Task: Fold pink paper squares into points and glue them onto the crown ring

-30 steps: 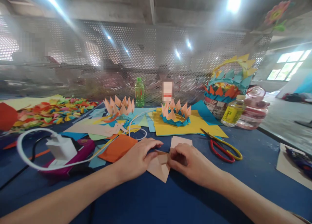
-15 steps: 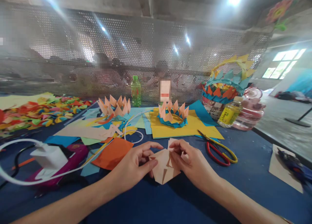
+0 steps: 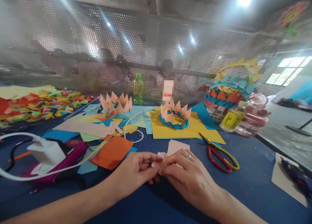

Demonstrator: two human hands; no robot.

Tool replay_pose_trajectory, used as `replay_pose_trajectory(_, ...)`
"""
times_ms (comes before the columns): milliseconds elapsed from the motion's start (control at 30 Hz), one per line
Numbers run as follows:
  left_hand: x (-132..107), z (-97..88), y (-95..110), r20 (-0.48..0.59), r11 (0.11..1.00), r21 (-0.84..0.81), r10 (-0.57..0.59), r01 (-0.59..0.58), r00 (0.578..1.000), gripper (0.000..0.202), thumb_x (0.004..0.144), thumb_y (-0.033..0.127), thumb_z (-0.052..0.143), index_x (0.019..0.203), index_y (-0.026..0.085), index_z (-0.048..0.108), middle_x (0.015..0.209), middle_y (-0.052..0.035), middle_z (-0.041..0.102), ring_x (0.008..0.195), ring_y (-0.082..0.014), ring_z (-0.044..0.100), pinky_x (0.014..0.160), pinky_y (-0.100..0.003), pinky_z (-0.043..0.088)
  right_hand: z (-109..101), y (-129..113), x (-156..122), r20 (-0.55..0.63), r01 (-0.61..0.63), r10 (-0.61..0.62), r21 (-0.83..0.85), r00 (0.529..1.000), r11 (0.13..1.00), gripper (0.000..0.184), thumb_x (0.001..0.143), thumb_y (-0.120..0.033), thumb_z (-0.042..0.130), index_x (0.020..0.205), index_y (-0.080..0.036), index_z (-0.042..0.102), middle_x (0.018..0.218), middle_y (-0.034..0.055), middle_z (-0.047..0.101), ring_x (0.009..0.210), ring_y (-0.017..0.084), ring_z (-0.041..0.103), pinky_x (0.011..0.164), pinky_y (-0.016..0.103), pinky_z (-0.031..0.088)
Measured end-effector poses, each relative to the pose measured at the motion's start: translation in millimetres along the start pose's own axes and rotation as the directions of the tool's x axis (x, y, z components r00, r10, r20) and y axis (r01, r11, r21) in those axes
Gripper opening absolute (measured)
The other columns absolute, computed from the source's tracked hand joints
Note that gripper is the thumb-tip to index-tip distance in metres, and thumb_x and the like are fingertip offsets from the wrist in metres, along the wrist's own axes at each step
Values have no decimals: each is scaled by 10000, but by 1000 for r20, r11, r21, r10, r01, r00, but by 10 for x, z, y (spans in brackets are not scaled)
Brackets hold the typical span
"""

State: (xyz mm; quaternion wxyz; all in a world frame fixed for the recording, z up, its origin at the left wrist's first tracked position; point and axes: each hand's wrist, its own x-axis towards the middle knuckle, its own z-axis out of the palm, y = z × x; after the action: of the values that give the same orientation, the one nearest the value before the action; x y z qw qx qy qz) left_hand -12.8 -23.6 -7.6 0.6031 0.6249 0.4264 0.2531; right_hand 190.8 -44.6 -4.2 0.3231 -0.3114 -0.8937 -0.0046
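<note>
Between my two hands is a small piece of pale peach folded paper (image 3: 158,164), mostly covered by my fingers. My left hand (image 3: 138,168) pinches its left side with thumb and fingers. My right hand (image 3: 188,172), with a ring on one finger, closes over the right side, its fingertips near those of the left. Just behind the right hand a flat peach paper sheet (image 3: 177,146) lies on the table. An orange paper square (image 3: 112,152) lies left of my hands, and scissors (image 3: 220,155) with red and yellow handles lie to the right.
Two pointed peach paper rings (image 3: 174,123) stand farther back, one on yellow paper (image 3: 209,136). A green bottle (image 3: 138,89), a yellow-labelled bottle (image 3: 232,118), a pink jug (image 3: 253,120) and a paper basket (image 3: 219,103) stand behind. A charger on a purple power strip (image 3: 75,152) lies left with its cable.
The peach paper, opened out before, is now folded smaller between my hands. My right hand has turned over it and moved closer to my left. The view has shifted slightly.
</note>
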Motion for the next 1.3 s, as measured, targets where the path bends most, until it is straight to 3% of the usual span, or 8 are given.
replay_pose_trajectory(67,-38,-17,-7,-36,942,306,156,-138,987,230,872,283,534,1002,159,676,733,-14,650,642,-130,588,590,-238,438,6,13,-13,29,-17,17,13,999,1000,125,910,-133,541,879,-201,642,890,22,690,798,157,579,745,292,448)
replay_pose_trajectory(133,-83,-46,-13,-17,730,601,418,-324,908,237,909,231,479,878,188,710,736,-13,602,665,-127,549,602,-244,405,19,25,-32,60,-39,38,26,997,999,154,908,-119,525,831,-180,643,848,40,677,778,158,580,708,275,456)
replay_pose_trajectory(200,-124,-75,-27,66,522,733,582,-435,810,259,927,184,461,849,203,707,809,-19,592,749,-131,549,658,-248,405,36,37,-53,99,-54,49,48,994,997,181,899,-92,510,791,-166,635,818,51,662,766,159,582,681,264,460)
replay_pose_trajectory(267,-153,-92,-54,156,440,747,614,-499,774,241,935,148,459,922,217,690,929,-19,618,858,-133,571,740,-245,425,46,46,-71,138,-63,51,87,989,994,174,896,-81,506,817,-168,634,848,51,662,787,156,588,698,259,467)
replay_pose_trajectory(400,-169,-95,-113,253,397,726,605,-561,755,237,932,125,466,1001,229,667,1025,-10,662,907,-131,612,818,-237,453,21,48,-85,210,-97,69,125,975,987,166,912,-99,488,852,-170,625,898,57,660,817,155,590,729,263,474)
replay_pose_trajectory(767,-217,-82,-42,232,346,769,633,-538,739,243,903,130,471,843,196,696,821,-25,681,747,-145,642,723,-242,503,59,111,-88,180,-224,178,280,967,934,109,883,-150,600,851,-204,689,850,30,680,815,138,615,731,236,472)
replay_pose_trajectory(967,-225,-89,-59,215,328,789,644,-519,734,223,909,161,471,843,180,683,791,-38,678,746,-168,644,723,-271,507,119,88,-60,254,-507,445,300,859,808,114,864,-236,626,763,-211,673,790,7,662,771,127,611,691,217,450)
replay_pose_trajectory(1300,-218,-73,-15,272,318,795,574,-516,772,275,924,161,422,744,154,631,714,-40,624,682,-193,605,617,-318,465,172,-8,-18,267,-636,591,135,762,760,114,807,-195,579,692,-193,587,690,-10,592,669,119,533,596,205,376)
